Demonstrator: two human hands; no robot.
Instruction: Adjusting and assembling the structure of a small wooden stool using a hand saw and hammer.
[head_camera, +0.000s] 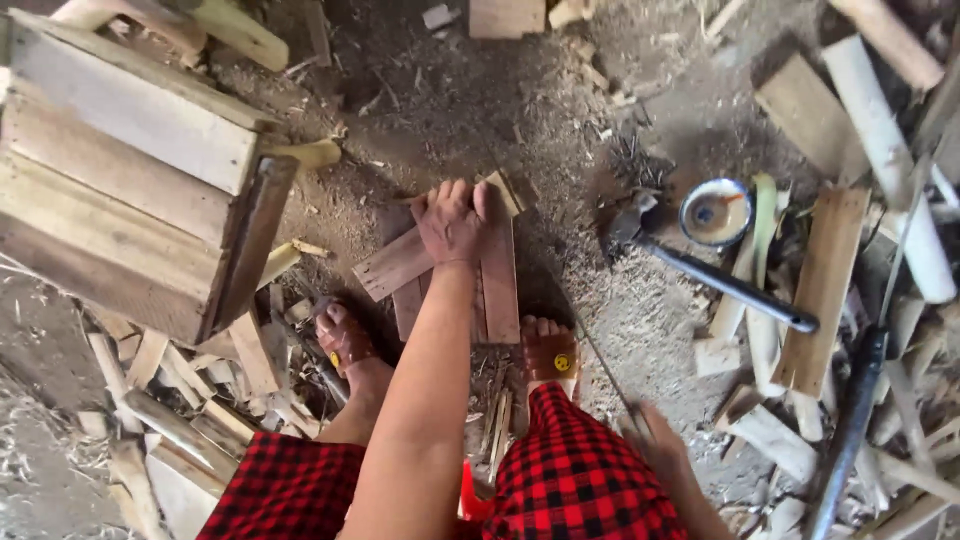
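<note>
You are in a rough woodworking yard or workshop: bare dirt floor (450, 100) strewn with sawdust and chips, offcuts and split wood scraps (880, 330) piled around, a plank crate (130, 170), a hammer (700, 270) lying nearby.

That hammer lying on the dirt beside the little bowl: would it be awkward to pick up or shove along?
The hammer looks head-heavy: a chunky metal head on a long, thin dark handle, so it would probably tip toward the head if lifted mid-handle. It should feel stiff, not floppy. Pushed, it would likely drag in the sawdust-strewn dirt rather than slide, and could knock the small bowl close by its head.
</note>
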